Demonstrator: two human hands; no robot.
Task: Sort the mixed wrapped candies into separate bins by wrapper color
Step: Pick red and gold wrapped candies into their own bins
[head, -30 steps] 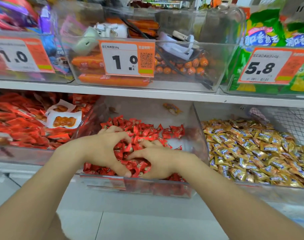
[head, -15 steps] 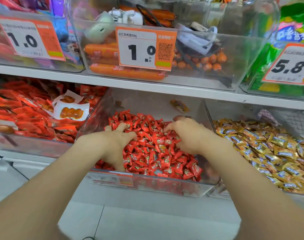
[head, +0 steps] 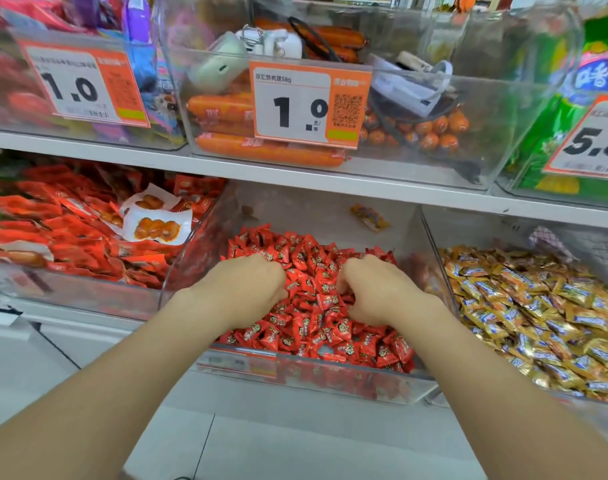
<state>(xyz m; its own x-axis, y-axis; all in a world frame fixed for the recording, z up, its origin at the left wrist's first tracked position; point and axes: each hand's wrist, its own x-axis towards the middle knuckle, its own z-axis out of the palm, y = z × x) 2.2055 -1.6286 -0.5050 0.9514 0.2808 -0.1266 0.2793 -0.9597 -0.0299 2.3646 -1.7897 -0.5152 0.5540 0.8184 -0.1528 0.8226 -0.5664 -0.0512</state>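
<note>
Head view. The red candies (head: 316, 327) fill the middle bin (head: 313, 381) on the lower shelf. The gold candies (head: 538, 306) fill the right bin (head: 431, 237) beside it, and no gold wrapper shows among the red. The sort therefore appears largely done. One yellow-orange stray candy (head: 370, 216) lies on the bare floor at the back of the middle bin and probably remains to be moved. The red heap may hide others.

The left hand (head: 247, 292) and right hand (head: 375, 294) rest near each other on top of the red heap. Their fingers are curled down into it with the fingertips buried, so whether they grasp any candies cannot be told. The stray lies well beyond both hands, and the gold candies lie to the right of the right hand.
</note>
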